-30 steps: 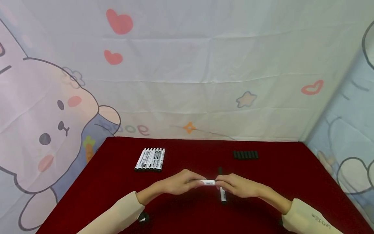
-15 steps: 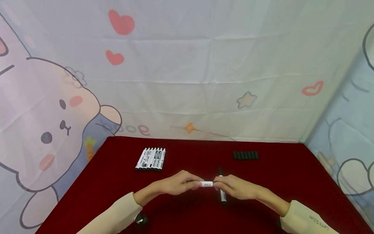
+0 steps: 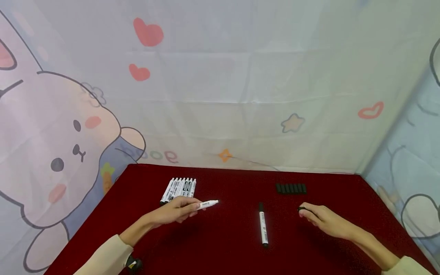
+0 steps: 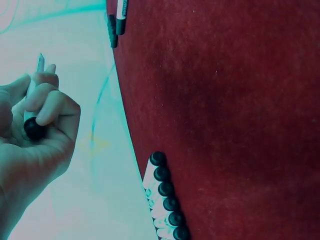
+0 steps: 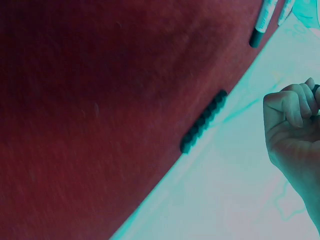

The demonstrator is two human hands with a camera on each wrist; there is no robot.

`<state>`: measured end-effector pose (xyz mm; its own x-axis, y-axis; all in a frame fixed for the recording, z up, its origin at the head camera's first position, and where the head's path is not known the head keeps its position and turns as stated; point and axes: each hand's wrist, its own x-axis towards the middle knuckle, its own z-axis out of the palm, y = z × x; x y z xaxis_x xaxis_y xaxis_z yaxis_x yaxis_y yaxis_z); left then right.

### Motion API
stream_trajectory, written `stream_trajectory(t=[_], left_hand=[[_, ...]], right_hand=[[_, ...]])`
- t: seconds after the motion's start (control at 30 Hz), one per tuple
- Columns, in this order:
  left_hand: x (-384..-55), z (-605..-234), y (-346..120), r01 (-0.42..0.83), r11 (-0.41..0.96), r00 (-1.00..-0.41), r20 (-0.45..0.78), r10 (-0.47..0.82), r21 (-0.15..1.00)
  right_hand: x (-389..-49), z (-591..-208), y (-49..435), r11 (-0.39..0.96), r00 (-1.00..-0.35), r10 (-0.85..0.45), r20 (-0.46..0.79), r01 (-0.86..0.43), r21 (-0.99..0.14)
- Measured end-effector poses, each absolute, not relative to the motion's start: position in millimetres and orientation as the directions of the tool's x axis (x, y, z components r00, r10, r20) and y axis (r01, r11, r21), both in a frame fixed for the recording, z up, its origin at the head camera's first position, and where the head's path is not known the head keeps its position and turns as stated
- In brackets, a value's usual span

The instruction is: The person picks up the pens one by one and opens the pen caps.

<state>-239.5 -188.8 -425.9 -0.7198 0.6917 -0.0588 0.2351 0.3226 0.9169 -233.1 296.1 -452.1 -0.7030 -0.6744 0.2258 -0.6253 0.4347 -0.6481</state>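
My left hand holds an uncapped white marker, its tip pointing right; the left wrist view shows fingers curled round the barrel and its black end. Off to the right, my right hand pinches a black marker cap between thumb and fingers. Between the hands a capped white marker lies on the red cloth, black cap toward the back. Behind the left hand lies a row of several uncapped white markers. A row of several black caps sits behind the right hand.
A red cloth covers the table. Pale printed curtains hang along its back and sides. Near the left sleeve, a small dark object shows at the wrist.
The hands have parted: the cap has come off the marker. The left hand has moved left with the marker, the right hand right with the cap. The marker lying between them is now fully visible.
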Motion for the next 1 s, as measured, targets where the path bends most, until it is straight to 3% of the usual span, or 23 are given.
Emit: stream_trajectory(t=[0.17,0.4,0.7,1.0], left_hand=[[-240.2,-427.4,-186.9,0.349,0.394,-0.712,-0.033,0.702,0.850],[-236.0,-435.6,-184.8,0.430,0.395,-0.705,0.029,0.708,0.812],[-235.1,-437.1,-185.4,0.420,0.377,-0.723,0.053,0.689,0.825],[-234.3,-436.8,-187.0,0.382,0.422,-0.786,0.049,0.617,0.822]], right_hand=[[-232.0,-456.4,302.1,0.470,-0.733,-0.673,0.099,-0.527,-0.708],[-228.8,-456.9,304.3,0.566,-0.764,-0.643,0.048,-0.517,-0.641],[-227.2,-457.5,304.8,0.552,-0.763,-0.643,0.064,-0.520,-0.651],[-225.5,-458.4,303.2,0.486,-0.740,-0.663,0.110,-0.538,-0.689]])
